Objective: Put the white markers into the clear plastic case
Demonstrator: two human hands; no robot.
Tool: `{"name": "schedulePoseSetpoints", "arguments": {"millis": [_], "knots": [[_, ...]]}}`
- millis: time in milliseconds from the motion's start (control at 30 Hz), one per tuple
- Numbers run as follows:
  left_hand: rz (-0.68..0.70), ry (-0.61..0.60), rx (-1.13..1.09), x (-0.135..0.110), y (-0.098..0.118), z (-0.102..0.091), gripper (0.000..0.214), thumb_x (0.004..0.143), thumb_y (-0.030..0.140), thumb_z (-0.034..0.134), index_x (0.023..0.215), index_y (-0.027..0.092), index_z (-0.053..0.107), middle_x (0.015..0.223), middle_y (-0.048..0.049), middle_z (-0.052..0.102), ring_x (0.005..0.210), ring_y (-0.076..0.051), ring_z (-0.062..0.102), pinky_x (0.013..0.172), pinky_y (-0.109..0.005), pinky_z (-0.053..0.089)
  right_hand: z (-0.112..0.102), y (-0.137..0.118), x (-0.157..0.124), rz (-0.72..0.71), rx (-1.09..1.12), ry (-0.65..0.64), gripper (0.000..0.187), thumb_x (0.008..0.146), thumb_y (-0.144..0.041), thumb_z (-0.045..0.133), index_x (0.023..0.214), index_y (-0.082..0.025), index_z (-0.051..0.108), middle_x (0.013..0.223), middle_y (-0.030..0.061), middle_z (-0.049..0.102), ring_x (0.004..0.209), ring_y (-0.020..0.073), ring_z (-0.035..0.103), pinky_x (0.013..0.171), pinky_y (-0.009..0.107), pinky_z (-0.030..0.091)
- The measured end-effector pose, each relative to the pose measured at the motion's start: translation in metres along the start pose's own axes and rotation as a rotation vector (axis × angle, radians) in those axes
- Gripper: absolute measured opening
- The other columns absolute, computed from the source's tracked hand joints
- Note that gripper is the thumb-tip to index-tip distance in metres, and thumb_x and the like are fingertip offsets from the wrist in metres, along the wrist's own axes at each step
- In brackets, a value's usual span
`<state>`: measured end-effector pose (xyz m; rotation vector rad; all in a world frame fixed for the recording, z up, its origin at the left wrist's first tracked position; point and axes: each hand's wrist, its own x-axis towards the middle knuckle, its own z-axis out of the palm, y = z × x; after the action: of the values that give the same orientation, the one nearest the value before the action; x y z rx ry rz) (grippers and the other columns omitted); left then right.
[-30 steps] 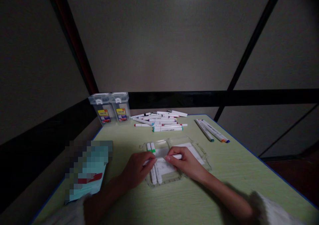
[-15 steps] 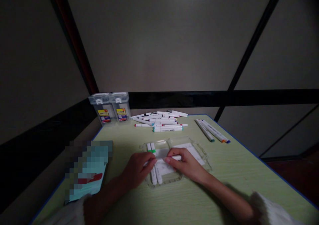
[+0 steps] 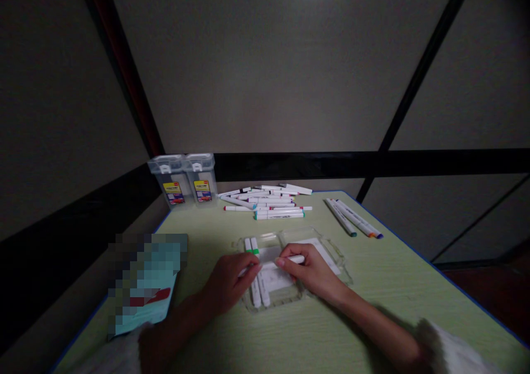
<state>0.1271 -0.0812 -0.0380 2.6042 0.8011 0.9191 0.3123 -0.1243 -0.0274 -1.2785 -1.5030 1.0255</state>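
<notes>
Both my hands hold one white marker [image 3: 296, 259] crosswise over a clear plastic tray [image 3: 336, 251] at the middle of the green table. My left hand [image 3: 230, 281] pinches its left end, fingers closed. My right hand [image 3: 308, 272] grips the marker's right part, fingers curled over it. Two white markers with green caps [image 3: 257, 285] lie lengthwise in the tray's left side, partly under my left hand. A white sheet [image 3: 323, 251] lies under or in the tray.
A heap of several white markers [image 3: 267, 201] lies at the table's far middle. Three more markers [image 3: 351, 217] lie at the far right. Two clear plastic boxes [image 3: 184, 179] stand at the far left corner. A blurred teal packet [image 3: 143, 280] lies at the left edge.
Almost nothing moved. My right hand and the marker shifted slightly to the right; my left hand stays at the marker's left end.
</notes>
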Motion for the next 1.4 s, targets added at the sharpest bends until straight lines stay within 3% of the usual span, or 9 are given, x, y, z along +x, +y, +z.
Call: {"name": "schedulePoseSetpoints", "arguments": {"millis": [900, 1400], "knots": [[0.094, -0.008, 0.061, -0.0009, 0.0028, -0.0024, 0.023, 0.083, 0.021, 0.038, 0.069, 0.014, 0.055, 0.056, -0.0004, 0.057, 0.048, -0.008, 0.05, 0.047, -0.017, 0.036, -0.0007, -0.0036, -0.0016, 0.002, 0.004, -0.066, 0.029, 0.069, -0.043, 0.057, 0.062, -0.015, 0.053, 0.054, -0.0035, 0.047, 0.045, 0.0067, 0.042, 0.043, 0.019, 0.036], [0.08, -0.014, 0.053, -0.0019, 0.0018, -0.0018, 0.022, 0.084, 0.022, 0.037, 0.074, 0.014, 0.056, 0.059, -0.0015, 0.06, 0.051, -0.009, 0.053, 0.05, -0.018, 0.038, 0.0, -0.002, -0.0013, 0.024, 0.017, 0.002, 0.034, 0.066, -0.047, 0.058, 0.057, -0.015, 0.052, 0.045, -0.0053, 0.042, 0.039, 0.0066, 0.038, 0.039, 0.019, 0.031]]}}
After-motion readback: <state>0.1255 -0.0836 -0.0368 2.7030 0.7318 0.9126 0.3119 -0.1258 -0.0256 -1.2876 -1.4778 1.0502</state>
